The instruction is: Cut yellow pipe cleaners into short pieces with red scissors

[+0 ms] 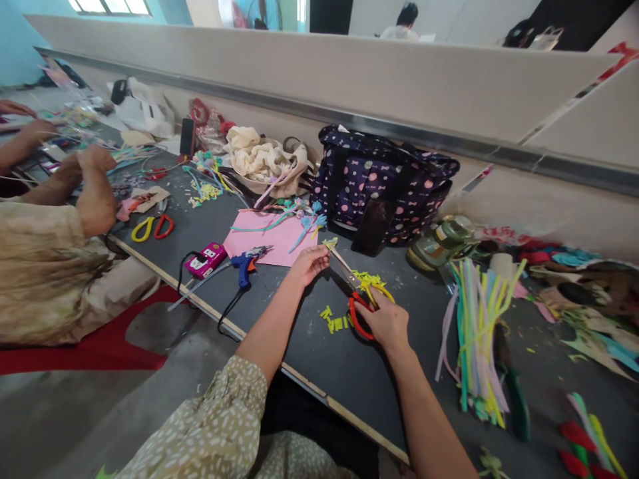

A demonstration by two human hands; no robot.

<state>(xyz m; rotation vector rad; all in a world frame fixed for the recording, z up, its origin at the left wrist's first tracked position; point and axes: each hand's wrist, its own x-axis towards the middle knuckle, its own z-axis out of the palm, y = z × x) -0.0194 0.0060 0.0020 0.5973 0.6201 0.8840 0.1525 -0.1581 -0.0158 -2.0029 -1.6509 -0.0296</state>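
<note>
Over the dark table (424, 313), gripping red-and-yellow scissors (349, 274) with the right hand (390, 322), near little yellow bits (338, 323). Pinching a small yellow-green piece (330, 244) with the left hand (310, 265), at the blade tips. Seen farther back: a pink sheet (285, 246), then a dotted bag (369, 169).
</note>
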